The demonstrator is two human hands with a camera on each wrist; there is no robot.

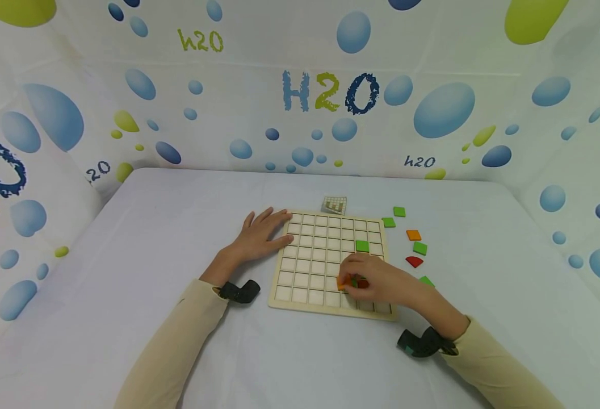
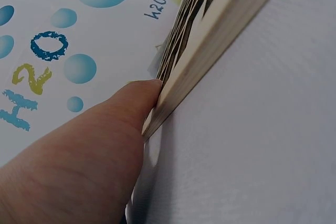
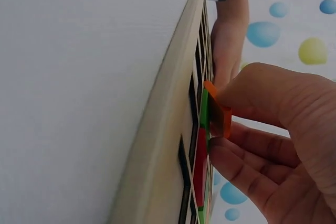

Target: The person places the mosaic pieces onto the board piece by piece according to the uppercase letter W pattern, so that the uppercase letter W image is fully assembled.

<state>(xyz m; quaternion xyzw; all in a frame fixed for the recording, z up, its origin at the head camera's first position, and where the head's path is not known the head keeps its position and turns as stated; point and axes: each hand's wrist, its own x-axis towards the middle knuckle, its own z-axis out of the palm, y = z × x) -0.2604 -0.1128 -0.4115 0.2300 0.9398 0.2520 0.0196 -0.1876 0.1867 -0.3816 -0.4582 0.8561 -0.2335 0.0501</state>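
A square wooden board (image 1: 302, 267) with a grid of cells lies on the table. My left hand (image 1: 257, 234) rests at its left edge with fingers spread, its thumb (image 2: 113, 124) against the rim in the left wrist view. My right hand (image 1: 368, 277) is over the board's lower right part, pinching an orange tile (image 3: 223, 116) between thumb and fingers. That tile stands tilted, right at the grid. Beneath the fingers sit a red piece (image 3: 200, 166) and a green piece (image 3: 204, 109), partly hidden by the hand in the head view. Another green tile (image 1: 362, 246) lies farther up the grid.
Right of the board lie loose pieces: several green tiles (image 1: 420, 248), an orange tile (image 1: 414, 234) and a red quarter-round piece (image 1: 414, 261). A small card with a printed grid (image 1: 334, 205) lies behind the board. A patterned cloth (image 1: 254, 130) hangs at the back.
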